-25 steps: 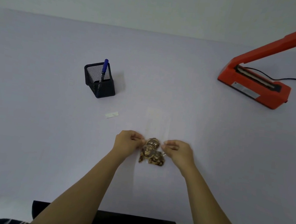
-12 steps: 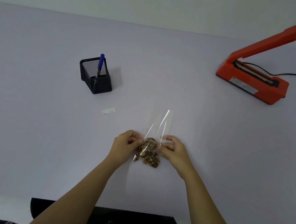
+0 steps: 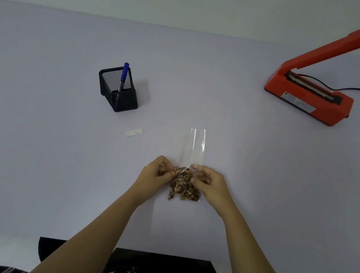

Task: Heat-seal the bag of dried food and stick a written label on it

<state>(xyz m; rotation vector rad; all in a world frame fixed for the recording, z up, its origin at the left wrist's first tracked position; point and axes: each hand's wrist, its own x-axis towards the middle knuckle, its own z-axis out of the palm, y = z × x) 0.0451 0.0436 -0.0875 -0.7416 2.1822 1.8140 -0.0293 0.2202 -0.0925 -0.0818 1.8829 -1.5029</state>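
Left hand (image 3: 155,174) and right hand (image 3: 208,181) pinching clear plastic bag of brown dried food (image 3: 185,186) at centre of pale bench (image 3: 33,163), black mesh pen holder (image 3: 118,89) at ten o'clock, small white label (image 3: 134,132) beside it, open orange heat sealer (image 3: 312,94) at two o'clock, path clear

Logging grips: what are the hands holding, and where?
Both the left hand and right hand pinch the clear bag at its side edges, just above the dried food.

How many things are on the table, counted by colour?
Red: 1, the red plastic heat sealer
Black: 1, the black mesh pen holder
Blue: 1, the blue marker pen
White: 1, the small white paper label
Clear: 1, the clear plastic bag of dried food
Total: 5
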